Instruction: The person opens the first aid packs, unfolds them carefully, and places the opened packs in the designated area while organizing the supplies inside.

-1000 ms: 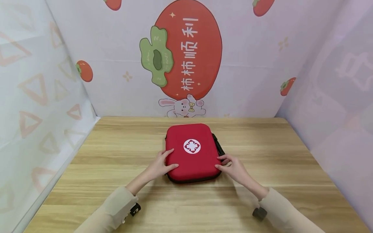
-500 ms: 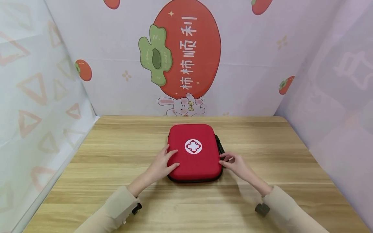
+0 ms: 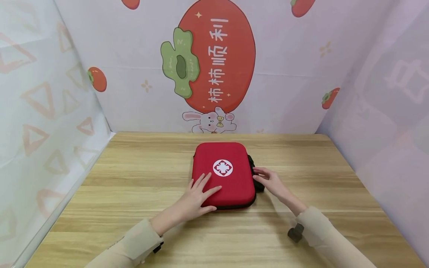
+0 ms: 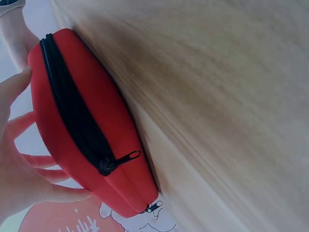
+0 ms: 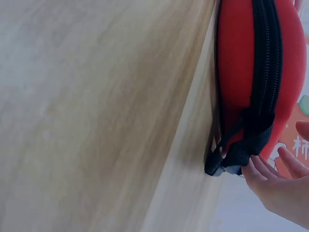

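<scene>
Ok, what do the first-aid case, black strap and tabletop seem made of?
First-aid case: probably matte fabric over a molded shell; fine texture, smooth curves. Black strap: likely matte woven webbing, ribbed. Tabletop: wood or laminate, satin; grain streaks.

one red case (image 3: 234,184) is lying on one wooden table (image 3: 134,167), bearing one white emblem (image 3: 222,168) and one black strap (image 5: 244,151). two hands, one left hand (image 3: 195,201) and one right hand (image 3: 274,184), are showing at it, along with two pale sleeves (image 3: 330,240) and two dark devices (image 3: 295,233). in the left wrist view, two zipper pulls (image 4: 120,161) are showing. on the back wall, one large printed persimmon (image 3: 236,56) is carrying four white characters (image 3: 218,73) and three little sparkles (image 3: 198,15), while four smaller printed persimmons (image 3: 98,79) are dotting the cloth. one printed rabbit (image 3: 207,121) is sprawling below. two pale blossoms (image 3: 146,86) are showing whole, a third only partly.
</scene>
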Tool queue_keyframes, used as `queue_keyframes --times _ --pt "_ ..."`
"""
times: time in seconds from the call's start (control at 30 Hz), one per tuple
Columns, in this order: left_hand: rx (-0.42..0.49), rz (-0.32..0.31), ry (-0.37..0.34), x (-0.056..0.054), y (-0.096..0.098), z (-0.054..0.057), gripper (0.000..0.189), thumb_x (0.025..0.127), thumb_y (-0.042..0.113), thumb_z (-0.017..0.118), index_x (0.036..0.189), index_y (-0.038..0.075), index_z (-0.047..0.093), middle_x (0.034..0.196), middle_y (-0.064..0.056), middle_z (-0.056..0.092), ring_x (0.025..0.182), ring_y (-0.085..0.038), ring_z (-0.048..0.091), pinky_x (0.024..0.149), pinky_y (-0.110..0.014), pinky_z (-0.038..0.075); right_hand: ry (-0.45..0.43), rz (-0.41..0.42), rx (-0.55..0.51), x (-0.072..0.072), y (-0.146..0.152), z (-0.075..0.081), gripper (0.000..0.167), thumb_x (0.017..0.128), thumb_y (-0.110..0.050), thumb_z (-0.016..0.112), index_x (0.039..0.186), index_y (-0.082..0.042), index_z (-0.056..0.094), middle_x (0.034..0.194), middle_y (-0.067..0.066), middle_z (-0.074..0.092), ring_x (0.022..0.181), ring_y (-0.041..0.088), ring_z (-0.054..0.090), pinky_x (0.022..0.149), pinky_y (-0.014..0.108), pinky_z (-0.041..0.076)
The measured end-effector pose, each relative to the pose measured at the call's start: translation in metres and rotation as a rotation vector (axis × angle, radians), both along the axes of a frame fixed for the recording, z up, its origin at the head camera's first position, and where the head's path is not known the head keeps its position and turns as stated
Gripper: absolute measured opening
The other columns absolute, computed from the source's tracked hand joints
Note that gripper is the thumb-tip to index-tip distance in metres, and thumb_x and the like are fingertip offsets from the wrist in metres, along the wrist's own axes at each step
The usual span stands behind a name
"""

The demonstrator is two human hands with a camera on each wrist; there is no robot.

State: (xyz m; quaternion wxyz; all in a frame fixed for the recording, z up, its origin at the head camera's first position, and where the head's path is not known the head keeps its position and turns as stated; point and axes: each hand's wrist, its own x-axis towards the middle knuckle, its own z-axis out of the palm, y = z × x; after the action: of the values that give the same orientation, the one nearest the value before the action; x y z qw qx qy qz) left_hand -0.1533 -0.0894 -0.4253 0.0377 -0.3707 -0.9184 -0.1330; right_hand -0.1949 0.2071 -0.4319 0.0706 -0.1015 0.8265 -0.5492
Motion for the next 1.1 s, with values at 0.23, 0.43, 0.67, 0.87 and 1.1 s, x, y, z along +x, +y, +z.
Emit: queue_keyframes --times 0.23,0.43,0.67,0.87,1.1 --pt "-0.073 -0.014 0.054 0.001 0.004 -0.004 0.061 0.078 0.041 0.063 0.132 0.023 0.043 0.139 -0.018 0.026 0.127 -0.037 0.022 0.093 -0.064 0.021 -0.055 -0.030 -0.019 -0.002 -0.004 -0.004 0.047 0.088 -0.018 0.054 0.128 0.003 0.042 0.126 0.023 0.045 0.118 0.034 0.041 0.098 0.043 0.032" --pt "-0.114 -0.008 0.098 0.003 0.005 -0.007 0.066 0.076 0.040 0.066 0.134 0.026 0.039 0.138 -0.015 0.031 0.127 -0.035 0.025 0.094 -0.063 0.019 -0.125 -0.086 -0.081 -0.002 -0.008 -0.005 0.046 0.086 -0.018 0.056 0.127 0.001 0.046 0.126 0.020 0.048 0.117 0.028 0.042 0.098 0.038 0.032" --pt "-0.072 0.009 0.109 0.002 0.006 -0.008 0.069 0.075 0.038 0.068 0.135 0.027 0.037 0.138 -0.015 0.030 0.127 -0.034 0.025 0.092 -0.066 0.020 -0.146 -0.098 -0.171 -0.004 -0.011 0.000 0.048 0.085 -0.017 0.059 0.128 -0.001 0.045 0.131 0.017 0.043 0.119 0.027 0.042 0.100 0.036 0.029" --pt "-0.042 0.031 0.113 0.002 0.006 -0.007 0.072 0.074 0.037 0.069 0.136 0.029 0.034 0.138 -0.015 0.030 0.126 -0.034 0.025 0.091 -0.065 0.023 -0.137 -0.108 -0.207 -0.003 -0.014 0.012 0.049 0.084 -0.018 0.060 0.128 -0.001 0.046 0.134 0.015 0.040 0.122 0.026 0.038 0.101 0.036 0.028" --pt "-0.036 0.054 0.187 0.004 0.007 -0.003 0.075 0.072 0.037 0.070 0.136 0.026 0.033 0.134 -0.017 0.035 0.123 -0.035 0.031 0.090 -0.060 0.029 -0.078 -0.086 -0.225 0.000 -0.018 0.029 0.048 0.083 -0.019 0.061 0.126 0.000 0.048 0.136 0.012 0.038 0.121 0.023 0.039 0.096 0.024 0.034"
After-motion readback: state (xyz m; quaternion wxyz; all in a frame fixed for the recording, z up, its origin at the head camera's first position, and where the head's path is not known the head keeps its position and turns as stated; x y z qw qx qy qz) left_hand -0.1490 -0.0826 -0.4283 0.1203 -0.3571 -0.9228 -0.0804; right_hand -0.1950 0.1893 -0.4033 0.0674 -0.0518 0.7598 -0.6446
